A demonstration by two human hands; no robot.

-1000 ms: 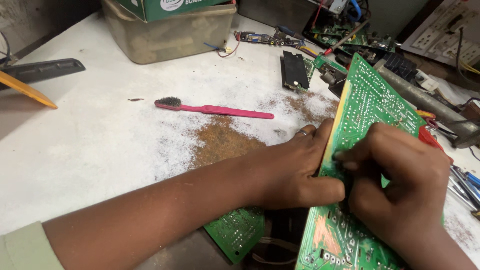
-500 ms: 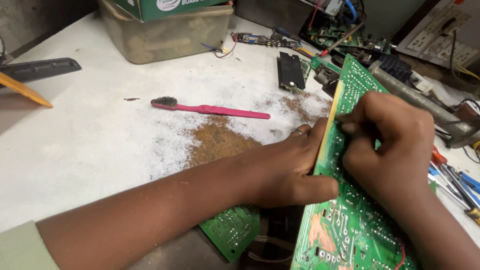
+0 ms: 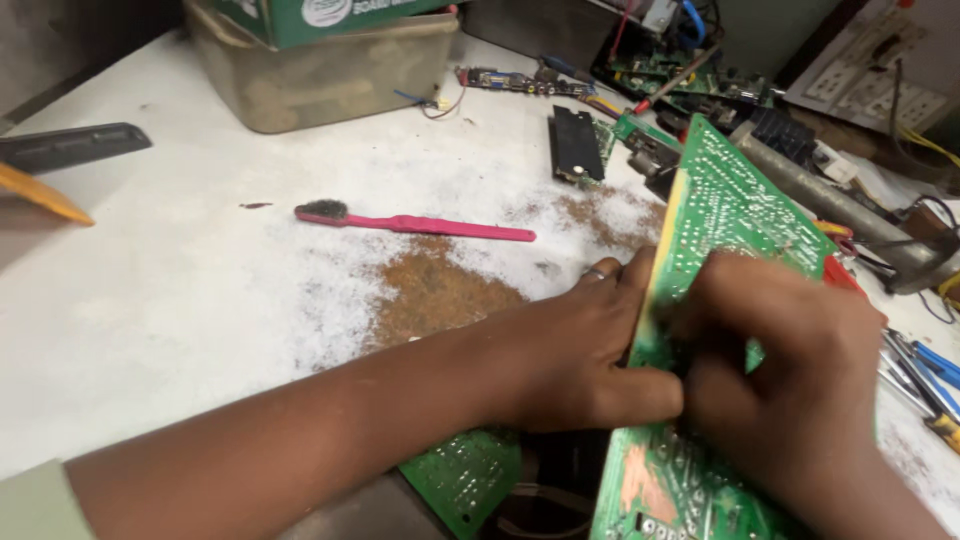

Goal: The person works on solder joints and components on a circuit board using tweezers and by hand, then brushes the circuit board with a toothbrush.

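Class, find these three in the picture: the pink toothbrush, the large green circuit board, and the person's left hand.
pink toothbrush (image 3: 430,226), head view, on the middle of its handle.
large green circuit board (image 3: 735,215), head view, on its bare upper face.
left hand (image 3: 590,345), head view, on the back of the hand.

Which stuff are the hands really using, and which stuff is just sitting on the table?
In use:
left hand, steadying the board's edge
right hand, working on the board
green circuit board

Just lying about:
pink toothbrush
brown dust
black chip
plastic tub
small green board
blue-handled tools
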